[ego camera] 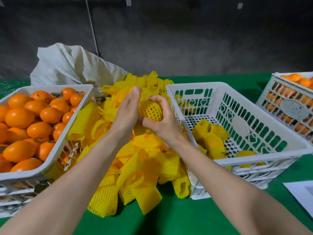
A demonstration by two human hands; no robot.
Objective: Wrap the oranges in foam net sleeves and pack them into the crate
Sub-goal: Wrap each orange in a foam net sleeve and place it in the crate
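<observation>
**Both hands on one netted orange, above the sleeve pile**

The netted orange (pixel 150 111) is held up in mid-frame, over the pile of foam sleeves (pixel 135 167) and just left of the packing crate (pixel 254 160). The yellow net covers it, and orange skin shows through the mesh.

The left hand (pixel 126 112) is flat with its fingers straight and pointing up, palm against the fruit's left side. The right hand (pixel 162 122) is curled round the fruit from the right, with the thumb underneath and the index finger hooked over the top. The hands sit close together with the fruit between them.

The packing crate is white plastic and stands on the right side of the green desk (pixel 169 221). It holds a few wrapped oranges (pixel 211 136) on its perforated floor, toward the near-left corner.

The supply crate (pixel 50 155) on the left is also white, and is heaped with bare oranges (pixel 20 116). It stands on another crate.

The loose yellow sleeves fill the gap between the two crates and spill toward the near edge of the desk.

A third crate (pixel 288 106) with oranges stands at far right, apart from the packing crate. A pale sack (pixel 71 65) slumps behind the supply crate and the sleeves. A white sheet (pixel 303 194) lies at the right edge.
</observation>
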